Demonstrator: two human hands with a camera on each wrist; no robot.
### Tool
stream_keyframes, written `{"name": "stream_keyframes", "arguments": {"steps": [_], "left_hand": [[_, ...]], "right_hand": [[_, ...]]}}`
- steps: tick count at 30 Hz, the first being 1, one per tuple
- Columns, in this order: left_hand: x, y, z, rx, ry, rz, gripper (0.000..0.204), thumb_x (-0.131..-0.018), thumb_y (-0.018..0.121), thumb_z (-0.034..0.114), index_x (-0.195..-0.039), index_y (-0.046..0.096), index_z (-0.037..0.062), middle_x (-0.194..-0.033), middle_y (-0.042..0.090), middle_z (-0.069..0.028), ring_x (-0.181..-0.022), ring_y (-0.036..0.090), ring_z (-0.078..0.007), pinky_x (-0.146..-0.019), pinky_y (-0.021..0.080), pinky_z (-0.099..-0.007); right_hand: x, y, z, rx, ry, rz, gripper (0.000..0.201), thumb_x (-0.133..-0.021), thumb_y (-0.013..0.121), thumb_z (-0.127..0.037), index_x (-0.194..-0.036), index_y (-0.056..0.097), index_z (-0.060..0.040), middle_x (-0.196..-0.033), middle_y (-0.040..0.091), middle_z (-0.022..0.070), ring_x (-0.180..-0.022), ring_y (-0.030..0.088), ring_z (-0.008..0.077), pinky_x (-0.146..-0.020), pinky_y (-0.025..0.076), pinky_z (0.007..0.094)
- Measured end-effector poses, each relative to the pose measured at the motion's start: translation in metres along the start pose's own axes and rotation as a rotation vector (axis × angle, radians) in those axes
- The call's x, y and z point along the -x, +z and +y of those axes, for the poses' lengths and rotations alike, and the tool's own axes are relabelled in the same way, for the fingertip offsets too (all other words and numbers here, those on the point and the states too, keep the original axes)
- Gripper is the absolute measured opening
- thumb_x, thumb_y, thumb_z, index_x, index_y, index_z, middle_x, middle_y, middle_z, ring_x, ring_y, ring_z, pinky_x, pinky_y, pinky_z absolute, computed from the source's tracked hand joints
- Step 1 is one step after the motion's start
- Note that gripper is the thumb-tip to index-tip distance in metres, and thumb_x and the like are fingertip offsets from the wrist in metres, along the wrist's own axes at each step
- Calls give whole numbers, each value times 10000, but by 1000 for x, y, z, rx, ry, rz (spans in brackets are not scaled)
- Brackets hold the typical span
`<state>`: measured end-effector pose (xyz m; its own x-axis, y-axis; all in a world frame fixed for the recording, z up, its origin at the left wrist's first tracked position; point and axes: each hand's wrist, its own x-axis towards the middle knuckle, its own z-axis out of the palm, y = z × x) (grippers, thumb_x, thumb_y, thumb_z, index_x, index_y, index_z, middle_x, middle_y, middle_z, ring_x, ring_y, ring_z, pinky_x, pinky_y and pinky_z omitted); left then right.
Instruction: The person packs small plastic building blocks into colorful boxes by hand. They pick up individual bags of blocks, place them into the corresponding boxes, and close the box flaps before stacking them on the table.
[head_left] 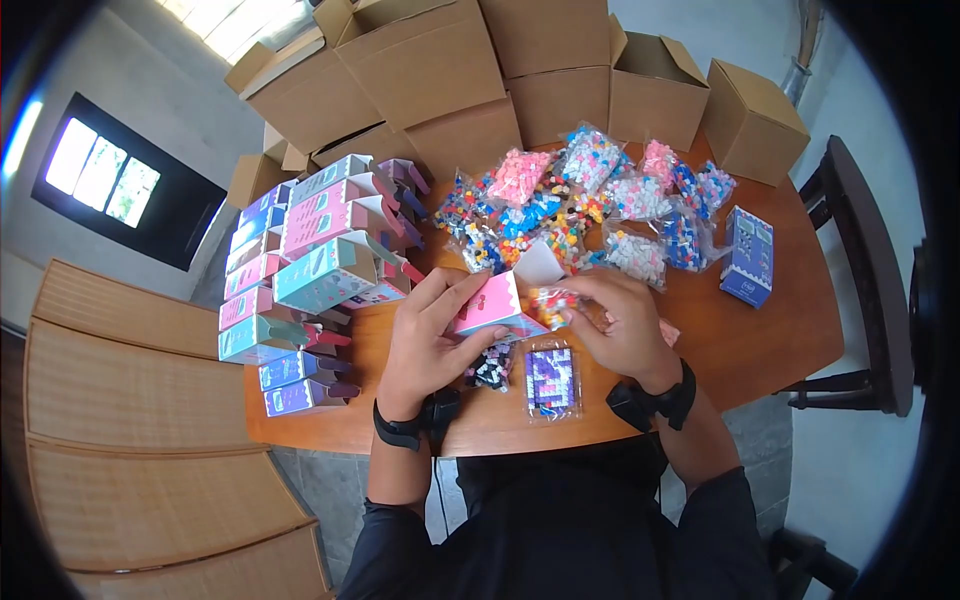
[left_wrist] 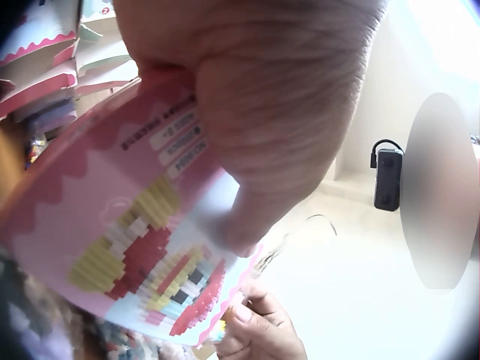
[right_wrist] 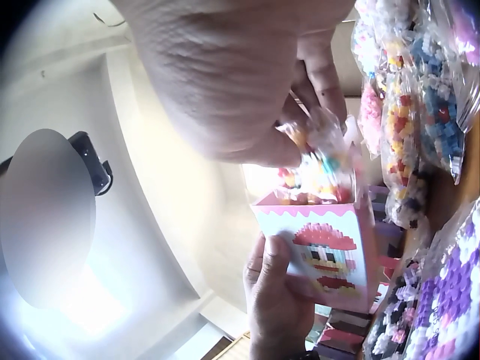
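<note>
My left hand (head_left: 424,338) grips a pink and light-blue toy-block box (head_left: 490,302) tilted on its side, its open end facing right. In the left wrist view a pixel-style duck picture covers the box front (left_wrist: 154,255). At the box mouth, the fingers of my right hand (head_left: 628,325) pinch a clear bag of small multicoloured blocks (right_wrist: 322,171), its lower part inside the mouth. Below the box on the table lie a bag of black, white and pink blocks (head_left: 490,368) and a flat packet of purple and white blocks (head_left: 552,380).
Opened small boxes (head_left: 325,270) stand stacked at the left. Several bags of coloured blocks (head_left: 520,178) are heaped behind my hands. A blue-purple box (head_left: 748,257) stands at the right. Cardboard cartons (head_left: 425,65) line the back, and a dark chair (head_left: 868,280) is beside the table (head_left: 770,345).
</note>
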<state>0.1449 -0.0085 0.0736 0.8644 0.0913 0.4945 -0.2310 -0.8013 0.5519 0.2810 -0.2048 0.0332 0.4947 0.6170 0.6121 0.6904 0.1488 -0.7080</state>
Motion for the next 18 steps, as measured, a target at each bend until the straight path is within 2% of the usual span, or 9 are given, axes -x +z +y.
{"name": "stream_keyframes", "arguments": {"steps": [1,2,5,8,11,14,17,18], "left_hand": [[0,0,1,-12,7,-1,510,-671,789,169,-1125,627,3,-891,580,-119,-774,581,-251,-656,472,-324],[-1,0,2,-24,15,0,511,-668,790,168,-1124,627,3,-887,581,-117,-772,582,-250,-654,472,-326],[-2,2,9,-36,1,-17,513,-658,793,175,-1107,626,-9,-898,586,-117,-787,583,-239,-667,467,-312],[-8,9,16,-69,52,-41,511,-653,795,182,-1096,627,-11,-905,588,-123,-793,584,-240,-672,466,-309],[-16,14,24,-133,121,-28,507,-645,792,182,-1101,637,26,-884,591,-113,-756,581,-270,-646,468,-344],[-22,17,23,-233,165,14,520,-622,792,194,-1093,641,37,-878,590,-93,-731,569,-262,-624,450,-358],[-24,20,24,-278,176,24,521,-624,789,209,-1092,639,37,-877,586,-92,-733,566,-261,-623,447,-362],[-23,23,23,-301,174,9,509,-628,786,216,-1083,642,40,-888,585,-89,-744,567,-258,-628,446,-360]], "right_hand": [[-1,0,1,47,-37,-32,225,-751,665,-21,-974,649,-6,-889,620,138,-756,620,307,-724,499,347],[-2,-1,-1,36,-39,-61,288,-727,654,31,-1015,655,19,-888,633,147,-782,621,262,-727,494,336],[-4,-7,-4,206,-80,-66,292,-741,649,37,-1032,648,12,-906,646,144,-817,643,255,-742,496,334],[5,-2,-5,113,115,-51,294,-768,635,30,-1060,633,3,-920,646,140,-831,644,240,-745,494,326],[8,2,-8,-286,373,9,285,-792,606,36,-1075,608,11,-907,632,122,-777,629,240,-734,489,318],[6,-4,10,-151,51,-121,259,-807,581,21,-1066,588,33,-964,610,120,-831,616,235,-762,482,312],[3,-6,-1,-220,209,-173,260,-812,583,-9,-1066,582,48,-1060,571,123,-980,581,215,-837,455,316],[4,-6,3,-182,158,-231,281,-825,598,-57,-1086,585,45,-1110,539,110,-1078,520,192,-901,409,323]]}}
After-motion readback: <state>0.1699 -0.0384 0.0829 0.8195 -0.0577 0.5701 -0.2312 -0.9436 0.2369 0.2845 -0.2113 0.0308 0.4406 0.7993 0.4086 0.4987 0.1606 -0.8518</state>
